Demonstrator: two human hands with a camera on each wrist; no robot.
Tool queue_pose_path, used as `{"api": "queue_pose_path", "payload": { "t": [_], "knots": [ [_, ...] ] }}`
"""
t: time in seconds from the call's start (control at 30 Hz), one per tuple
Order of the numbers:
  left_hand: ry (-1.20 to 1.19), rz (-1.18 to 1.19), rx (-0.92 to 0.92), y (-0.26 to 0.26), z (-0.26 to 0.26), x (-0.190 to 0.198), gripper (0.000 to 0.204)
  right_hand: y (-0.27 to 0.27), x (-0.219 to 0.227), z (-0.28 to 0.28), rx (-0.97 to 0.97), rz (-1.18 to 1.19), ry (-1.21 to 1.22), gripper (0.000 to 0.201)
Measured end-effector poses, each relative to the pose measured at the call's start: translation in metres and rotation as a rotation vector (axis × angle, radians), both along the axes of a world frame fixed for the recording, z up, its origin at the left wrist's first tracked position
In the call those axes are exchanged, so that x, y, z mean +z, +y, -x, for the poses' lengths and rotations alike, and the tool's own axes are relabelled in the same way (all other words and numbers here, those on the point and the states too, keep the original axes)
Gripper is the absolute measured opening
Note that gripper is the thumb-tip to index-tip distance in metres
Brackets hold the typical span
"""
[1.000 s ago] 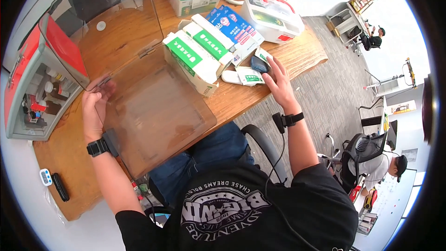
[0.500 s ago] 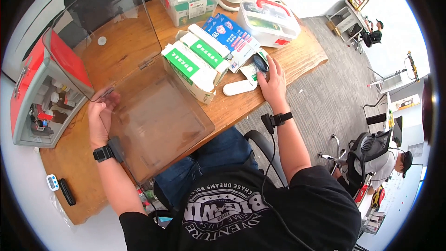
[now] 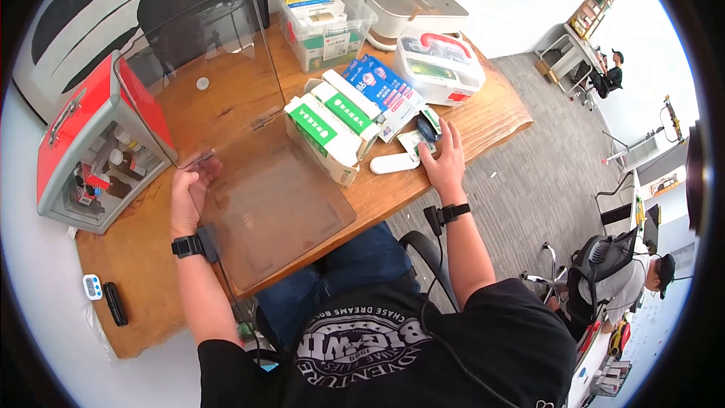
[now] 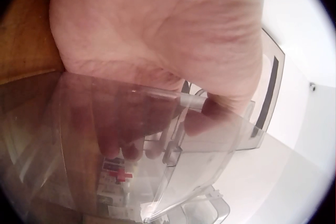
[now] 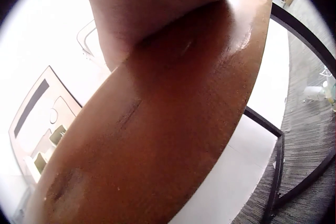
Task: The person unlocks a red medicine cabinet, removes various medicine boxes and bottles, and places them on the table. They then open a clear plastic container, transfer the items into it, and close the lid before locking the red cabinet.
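My left hand (image 3: 192, 193) holds the left edge of a transparent brown case (image 3: 276, 204) near a hinge, its cover panel raised; in the left wrist view the left hand's fingers (image 4: 131, 150) show through the clear panel (image 4: 37, 129). At the table's right edge, my right hand (image 3: 445, 166) has its fingers spread beside a dark rounded item (image 3: 427, 129) and a small green-and-white packet (image 3: 413, 143); whether it touches them is unclear. A white oval item (image 3: 394, 163) lies just left of that hand. Two green-and-white boxes (image 3: 326, 132) stand beside the case.
Behind the boxes are blue packs (image 3: 377, 85), a red-handled white container (image 3: 438, 72) and a clear bin (image 3: 325, 38). A red-and-grey cabinet (image 3: 106, 143) with bottles stands left. A timer (image 3: 92, 287) and a black case (image 3: 115, 304) lie at front left.
The head view has shifted, showing more wall. The white oval item lies farther from the boxes and less covered by the packet. My left hand keeps its place on the case.
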State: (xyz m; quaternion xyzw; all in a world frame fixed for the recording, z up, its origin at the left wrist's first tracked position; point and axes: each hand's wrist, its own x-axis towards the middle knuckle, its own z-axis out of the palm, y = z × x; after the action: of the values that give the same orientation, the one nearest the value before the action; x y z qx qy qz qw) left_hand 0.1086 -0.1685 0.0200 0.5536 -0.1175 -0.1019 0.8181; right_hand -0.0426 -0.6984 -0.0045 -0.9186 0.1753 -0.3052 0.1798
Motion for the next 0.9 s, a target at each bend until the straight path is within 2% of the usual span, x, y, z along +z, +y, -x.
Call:
{"api": "queue_pose_path", "payload": {
  "t": [0.17, 0.37, 0.47, 0.53, 0.6, 0.67, 0.7, 0.73, 0.77, 0.83, 0.9],
  "knots": [
    [0.013, -0.023, -0.01, 0.0, 0.003, 0.005, 0.056, 0.002, 0.0, -0.002, -0.063, -0.025, 0.031, 0.069],
    [0.037, -0.015, 0.084, -0.001, 0.003, 0.003, 0.057, -0.002, -0.004, -0.003, -0.045, -0.038, -0.024, 0.066],
    [-0.018, -0.027, 0.068, 0.006, 0.0, -0.006, 0.052, 0.001, -0.002, -0.001, -0.027, -0.075, -0.035, 0.061],
    [-0.053, -0.008, 0.194, 0.009, -0.004, -0.009, 0.05, 0.0, -0.001, 0.0, 0.012, -0.061, -0.11, 0.059],
    [-0.076, -0.028, 0.169, 0.014, -0.007, -0.005, 0.047, 0.006, 0.004, 0.006, 0.008, -0.072, -0.111, 0.056],
    [-0.049, -0.009, 0.208, 0.014, -0.009, -0.002, 0.043, 0.015, 0.015, 0.01, 0.038, -0.17, -0.28, 0.056],
    [-0.095, -0.065, 0.158, 0.017, -0.01, 0.0, 0.036, 0.029, 0.023, 0.018, 0.082, -0.154, -0.324, 0.055],
    [-0.085, -0.069, 0.169, 0.017, -0.009, 0.004, 0.036, 0.05, 0.035, 0.025, 0.204, -0.127, -0.312, 0.056],
    [-0.072, -0.176, 0.249, 0.015, -0.007, 0.01, 0.036, 0.073, 0.045, 0.033, 0.318, -0.109, -0.296, 0.057],
    [-0.112, -0.402, 0.338, 0.02, -0.007, 0.015, 0.041, 0.122, 0.071, 0.03, 0.564, -0.278, -0.114, 0.062],
    [-0.063, -0.515, 0.386, 0.028, -0.001, 0.031, 0.041, 0.148, 0.064, 0.018, 0.564, -0.339, -0.118, 0.063]
  ]
}}
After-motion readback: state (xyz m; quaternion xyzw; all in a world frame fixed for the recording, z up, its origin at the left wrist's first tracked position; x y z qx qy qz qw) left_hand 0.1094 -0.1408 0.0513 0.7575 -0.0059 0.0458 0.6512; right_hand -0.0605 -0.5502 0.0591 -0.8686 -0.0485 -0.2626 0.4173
